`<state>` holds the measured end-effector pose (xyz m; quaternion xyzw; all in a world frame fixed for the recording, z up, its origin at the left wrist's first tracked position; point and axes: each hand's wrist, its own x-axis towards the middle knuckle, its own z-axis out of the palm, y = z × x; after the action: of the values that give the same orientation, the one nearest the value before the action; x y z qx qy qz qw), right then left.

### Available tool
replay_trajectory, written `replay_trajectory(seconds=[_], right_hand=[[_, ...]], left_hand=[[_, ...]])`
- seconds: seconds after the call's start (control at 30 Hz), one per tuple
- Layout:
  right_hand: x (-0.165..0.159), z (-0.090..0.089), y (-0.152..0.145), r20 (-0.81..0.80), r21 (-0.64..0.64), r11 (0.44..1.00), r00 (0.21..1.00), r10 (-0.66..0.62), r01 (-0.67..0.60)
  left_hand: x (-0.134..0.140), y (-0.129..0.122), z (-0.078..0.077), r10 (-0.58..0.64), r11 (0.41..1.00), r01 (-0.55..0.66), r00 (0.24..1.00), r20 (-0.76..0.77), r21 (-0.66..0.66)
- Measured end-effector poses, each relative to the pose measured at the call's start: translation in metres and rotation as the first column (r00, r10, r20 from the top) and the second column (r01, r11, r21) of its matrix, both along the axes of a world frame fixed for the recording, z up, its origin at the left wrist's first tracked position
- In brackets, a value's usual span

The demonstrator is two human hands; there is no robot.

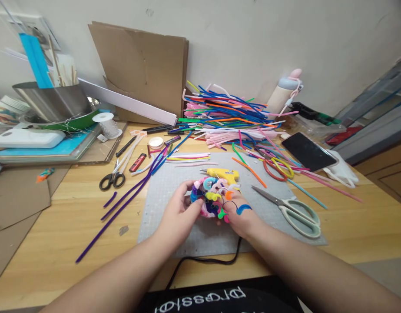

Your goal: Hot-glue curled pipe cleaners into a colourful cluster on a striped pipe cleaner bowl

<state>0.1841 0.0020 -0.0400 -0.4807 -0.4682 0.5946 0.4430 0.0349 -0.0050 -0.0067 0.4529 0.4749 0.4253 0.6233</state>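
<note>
Between my two hands is a round pipe cleaner craft (204,208) in pink, blue and purple, with curled yellow, orange, blue and green bits standing out on thin stems. My left hand (182,208) grips its left side, thumb across the front. My right hand (241,215) closes on the right side, its fingers partly hidden behind the curls. Just behind the craft, a yellow hot glue gun (227,174) lies on the grey cutting mat (164,221). Scissors with pale green handles (299,217) lie at the mat's right, blades slightly apart.
A heap of coloured pipe cleaners (229,113) fills the back. Purple pipe cleaners (122,204) and black-handled scissors (112,179) lie left. A phone (309,151) and a bottle (281,95) stand or lie right. A black cable (207,260) crosses the near mat edge.
</note>
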Motion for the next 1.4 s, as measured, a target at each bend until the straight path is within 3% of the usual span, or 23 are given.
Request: replay_trajectory(seconds=[0.23, 0.73, 1.07, 1.4], right_hand=[[-0.003, 0.0, -0.001, -0.117, -0.107, 0.994, 0.993, 0.011, -0.024], [0.0, 0.001, -0.003, -0.131, -0.054, 0.998, 0.991, 0.022, -0.029], [-0.003, 0.011, -0.002, -0.127, -0.035, 0.999, 0.992, 0.018, -0.023], [-0.002, -0.002, 0.0, -0.124, -0.05, 0.999, 0.992, -0.015, 0.009]], left_hand=[[-0.001, 0.001, -0.005, -0.021, 1.0, 0.021, 1.0, -0.004, -0.008], [-0.001, 0.001, -0.002, -0.014, 1.0, 0.014, 1.0, 0.009, -0.009], [0.0, 0.0, 0.001, 0.01, 1.0, -0.01, 1.0, 0.022, -0.025], [0.0, 0.001, -0.004, -0.006, 1.0, 0.006, 1.0, 0.005, 0.005]])
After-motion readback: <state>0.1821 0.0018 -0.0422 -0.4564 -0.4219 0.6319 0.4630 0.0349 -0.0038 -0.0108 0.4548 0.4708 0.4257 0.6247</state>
